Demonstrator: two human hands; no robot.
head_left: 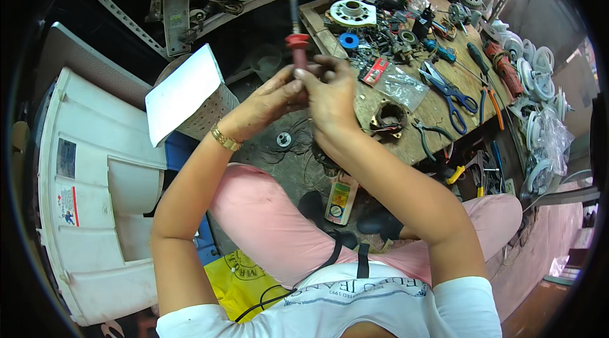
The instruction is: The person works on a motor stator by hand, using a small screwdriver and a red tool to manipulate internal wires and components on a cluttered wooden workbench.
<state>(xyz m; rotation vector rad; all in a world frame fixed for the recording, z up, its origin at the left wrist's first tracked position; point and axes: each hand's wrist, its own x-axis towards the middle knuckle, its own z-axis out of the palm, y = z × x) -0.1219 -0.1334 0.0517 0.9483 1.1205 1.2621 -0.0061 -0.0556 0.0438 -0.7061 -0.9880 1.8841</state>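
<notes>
Raised in front of me is a soldering iron with a red handle, a red flanged collar and a metal barrel pointing up and away. Its far tip is blurred. My left hand and my right hand meet around the lower handle, fingers closed, hiding its end. A gold-coloured watch circles my left wrist. Just right of the hands, on the workbench edge, lies a motor stator with a dark round opening. A red-and-white packet rests beyond it.
The wooden workbench carries blue-handled scissors, pliers, a screwdriver and many small parts. A multimeter stands on the floor by my feet. Leftward are a white-topped box and a large white plastic panel.
</notes>
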